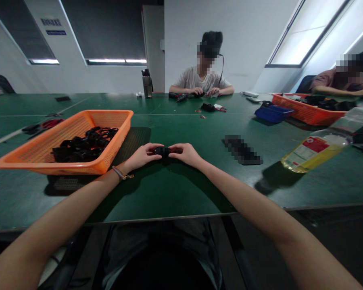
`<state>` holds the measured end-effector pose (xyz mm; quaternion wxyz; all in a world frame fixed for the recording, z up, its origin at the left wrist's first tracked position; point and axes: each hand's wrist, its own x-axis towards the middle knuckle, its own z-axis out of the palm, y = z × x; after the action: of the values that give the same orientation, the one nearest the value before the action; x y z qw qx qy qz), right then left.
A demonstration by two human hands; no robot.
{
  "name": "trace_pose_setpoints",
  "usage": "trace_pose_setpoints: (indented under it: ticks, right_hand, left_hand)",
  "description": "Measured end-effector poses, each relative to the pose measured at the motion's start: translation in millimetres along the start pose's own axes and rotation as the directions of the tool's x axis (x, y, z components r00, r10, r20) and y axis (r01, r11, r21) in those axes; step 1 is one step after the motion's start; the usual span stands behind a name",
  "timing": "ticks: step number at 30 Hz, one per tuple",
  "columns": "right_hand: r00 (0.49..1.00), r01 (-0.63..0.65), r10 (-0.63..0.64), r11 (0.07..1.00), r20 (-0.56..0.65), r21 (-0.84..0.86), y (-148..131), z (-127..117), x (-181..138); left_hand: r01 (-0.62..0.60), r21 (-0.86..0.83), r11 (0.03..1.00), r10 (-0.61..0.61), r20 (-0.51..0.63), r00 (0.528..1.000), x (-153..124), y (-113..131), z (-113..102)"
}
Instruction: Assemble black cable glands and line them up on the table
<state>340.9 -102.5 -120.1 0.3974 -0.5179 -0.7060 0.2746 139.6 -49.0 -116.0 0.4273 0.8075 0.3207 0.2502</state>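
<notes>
Dark clothing (157, 262) is seen below the fingers; a small black part (162, 151) is pinched between closed fingertips of left hand (142, 155) and right hand (186, 154).

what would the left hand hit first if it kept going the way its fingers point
The small black part that the left hand touches; just past it, probably the right hand.

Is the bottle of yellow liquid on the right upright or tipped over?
Tipped over: the bottle lies lengthwise on the green table, with the yellow liquid pooled along its lower side.
</notes>
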Motion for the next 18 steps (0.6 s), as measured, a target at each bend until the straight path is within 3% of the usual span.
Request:
trace_pose_setpoints:
  ticks: [18]
  right_hand:
    - [1.000, 0.005, -0.005, 0.998, 0.006, 0.069, 5.5, 1.4, 1.7]
  left_hand:
    - [-0.004, 0.006, 1.000, 0.004, 0.002, 1.000, 0.0, 1.1, 0.3]
